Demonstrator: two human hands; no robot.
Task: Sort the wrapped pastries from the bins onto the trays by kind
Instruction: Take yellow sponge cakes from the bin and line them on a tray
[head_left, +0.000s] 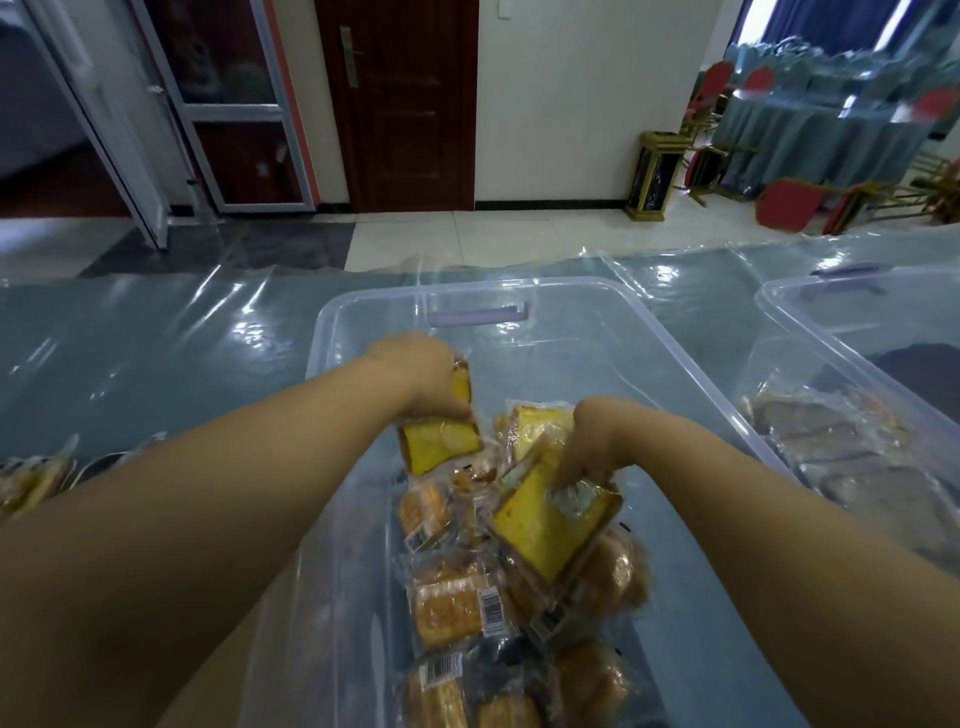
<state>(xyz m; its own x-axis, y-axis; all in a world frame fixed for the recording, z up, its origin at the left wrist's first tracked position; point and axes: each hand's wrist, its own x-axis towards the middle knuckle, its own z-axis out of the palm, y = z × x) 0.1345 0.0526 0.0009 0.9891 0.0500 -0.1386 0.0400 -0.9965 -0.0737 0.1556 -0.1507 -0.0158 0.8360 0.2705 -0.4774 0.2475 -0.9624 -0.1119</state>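
Holding a clear-wrapped yellow sponge cake slice (439, 441), pinched at its top end in the curled fingers of the left hand (421, 379). Clamping a second yellow slice (545, 525) in the right hand (592, 447), just beside it. Probably handling light and squishy with slippery film, so gripping wrapper edges, not squashing the crumb. Hovering both over golden-brown wrapped buns (452, 608) below the hands, inside the clear plastic bin (467, 291). Ignoring another clear bin (857, 322) off past the right hand.

We read no legible text; white barcode stickers (492, 612) sit on the wrapped pastries (447, 608), their digits too blurred to read.
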